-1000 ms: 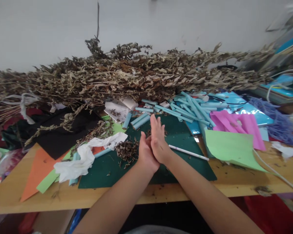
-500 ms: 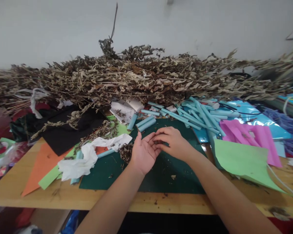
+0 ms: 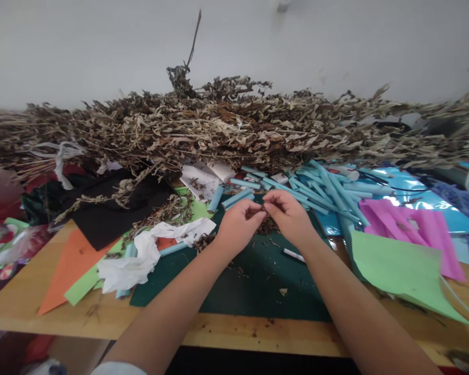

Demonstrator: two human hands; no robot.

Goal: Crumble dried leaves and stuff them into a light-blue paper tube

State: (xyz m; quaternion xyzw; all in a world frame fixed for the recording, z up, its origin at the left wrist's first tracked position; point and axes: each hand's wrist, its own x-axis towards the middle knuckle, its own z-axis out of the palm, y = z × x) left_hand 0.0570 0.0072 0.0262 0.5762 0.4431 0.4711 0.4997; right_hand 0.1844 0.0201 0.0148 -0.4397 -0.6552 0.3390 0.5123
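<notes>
My left hand (image 3: pixel 238 225) and my right hand (image 3: pixel 289 216) meet fingertip to fingertip above the dark green cutting mat (image 3: pixel 242 281). Both are closed in a pinch on a small clump of dried leaf bits (image 3: pixel 262 210) held between them. More crumbled dried leaves (image 3: pixel 268 227) lie on the mat just under the hands. A white stick (image 3: pixel 294 255) lies on the mat beside my right wrist. Several rolled light-blue paper tubes (image 3: pixel 312 187) are scattered just beyond the hands.
A long heap of dried leafy branches (image 3: pixel 226 125) fills the back of the wooden table (image 3: pixel 234 333). Crumpled white tissue (image 3: pixel 140 255), orange paper (image 3: pixel 62 271) and black cloth (image 3: pixel 113 203) lie left. Green paper (image 3: pixel 398 271), pink paper (image 3: pixel 410 224) and shiny blue sheets (image 3: pixel 406 187) lie right.
The hands were pressed palm to palm, upright, rubbing. Then the left palm opened with the right fingers picking at it. Now both hands pinch leaf bits together, slightly higher and further forward.
</notes>
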